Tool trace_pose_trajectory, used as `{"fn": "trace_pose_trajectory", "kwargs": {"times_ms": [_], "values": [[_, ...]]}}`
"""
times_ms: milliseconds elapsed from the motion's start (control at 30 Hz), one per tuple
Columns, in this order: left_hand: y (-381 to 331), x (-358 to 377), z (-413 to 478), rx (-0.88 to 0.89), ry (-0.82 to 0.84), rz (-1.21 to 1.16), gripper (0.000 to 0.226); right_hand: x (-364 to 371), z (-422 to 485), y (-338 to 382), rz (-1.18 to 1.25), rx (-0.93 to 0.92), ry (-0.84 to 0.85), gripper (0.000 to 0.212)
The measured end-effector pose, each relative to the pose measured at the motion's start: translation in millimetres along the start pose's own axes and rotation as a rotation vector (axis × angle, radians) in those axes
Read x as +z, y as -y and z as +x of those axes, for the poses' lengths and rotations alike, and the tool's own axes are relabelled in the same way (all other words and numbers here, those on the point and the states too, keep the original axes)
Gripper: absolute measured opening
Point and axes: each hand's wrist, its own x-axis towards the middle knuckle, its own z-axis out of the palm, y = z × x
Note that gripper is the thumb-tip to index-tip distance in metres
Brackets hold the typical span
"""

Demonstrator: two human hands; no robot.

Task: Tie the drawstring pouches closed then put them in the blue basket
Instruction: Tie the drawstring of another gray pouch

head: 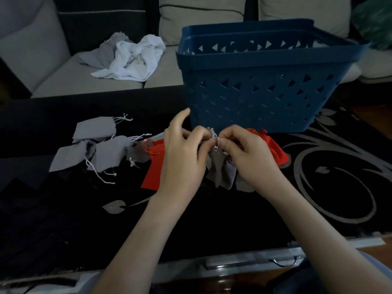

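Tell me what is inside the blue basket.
Only the far inner wall of the blue basket shows, with its triangular holes. The near wall hides the floor, so its contents cannot be seen.

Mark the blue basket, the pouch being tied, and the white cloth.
blue basket [244, 68]: head view, front wall.
grey pouch [220, 167]: head view, hanging body.
white cloth [135, 60]: head view, crumpled middle.

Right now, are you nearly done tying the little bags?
Not nearly. Done: cannot tell, the blue basket hides its inside. In hand: left grip and right grip pinch the strings of one grey pouch. Left: loose grey pouches and red pouches lie on the table.
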Motion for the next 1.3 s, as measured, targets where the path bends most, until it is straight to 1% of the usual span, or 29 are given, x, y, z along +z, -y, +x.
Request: {"fn": "trace_pose_trajectory", "kwargs": {"times_ms": [133, 200, 267, 367, 400, 467, 533, 633, 700, 767, 833, 900, 967, 1033, 1133, 1200, 1233, 1300], "values": [[-1, -2, 1, 0.136, 0.045, 0.097, 0.010, 2, 0, 1, -0.017, -0.011, -0.023, 0.013], [-1, -3, 1, 0.116, 0.062, 0.090, 0.011, 4, -1, -2, -0.051, -0.023, -0.066, 0.015], [-2, -5, 1, 0.018, 0.079, 0.009, 0.016, 4, 0, -7, -0.094, -0.018, -0.106, 0.019], [-5, -7, 4, -0.161, 0.176, -0.190, 0.030, 4, 2, -9, -0.119, 0.028, -0.114, 0.021], [-5, -7, 6, -0.230, 0.212, -0.259, 0.030, 4, 2, -9, -0.108, 0.041, -0.113, 0.021], [-5, -9, 9, -0.360, 0.291, -0.392, 0.023, 3, 2, -9, -0.055, 0.072, -0.113, 0.020], [-2, -10, 11, -0.451, 0.375, -0.485, 0.019, -1, 3, -8, 0.050, 0.119, -0.072, 0.018], [3, -12, 13, -0.521, 0.436, -0.595, 0.022, -6, 5, -7, 0.262, 0.188, 0.025, 0.018], [4, -13, 13, -0.544, 0.450, -0.606, 0.023, -7, 4, -7, 0.343, 0.229, 0.057, 0.019], [4, -11, 12, -0.571, 0.496, -0.631, 0.018, -8, 3, -9, 0.336, 0.252, 0.066, 0.022], [3, -9, 9, -0.582, 0.581, -0.659, 0.017, -8, 2, -10, 0.289, 0.250, 0.074, 0.024], [3, -5, 8, -0.570, 0.634, -0.631, 0.023, -8, 1, -10, 0.300, 0.265, 0.086, 0.024], [3, -1, 8, -0.534, 0.637, -0.552, 0.022, -7, -1, -11, 0.349, 0.304, 0.096, 0.023], [4, 2, 7, -0.509, 0.688, -0.473, 0.019, -8, -2, -12, 0.374, 0.349, 0.126, 0.021], [8, 6, 5, -0.545, 0.765, -0.384, 0.013, -12, -5, -14, 0.190, 0.367, 0.245, 0.019], [11, 11, 2, -0.592, 0.771, -0.327, 0.011, -13, -6, -18, 0.077, 0.367, 0.335, 0.023], [12, 13, 2, -0.605, 0.772, -0.292, 0.016, -12, -7, -21, 0.024, 0.362, 0.352, 0.027], [11, 16, 1, -0.606, 0.797, -0.202, 0.022, -10, -6, -28, -0.103, 0.337, 0.325, 0.030]]}}
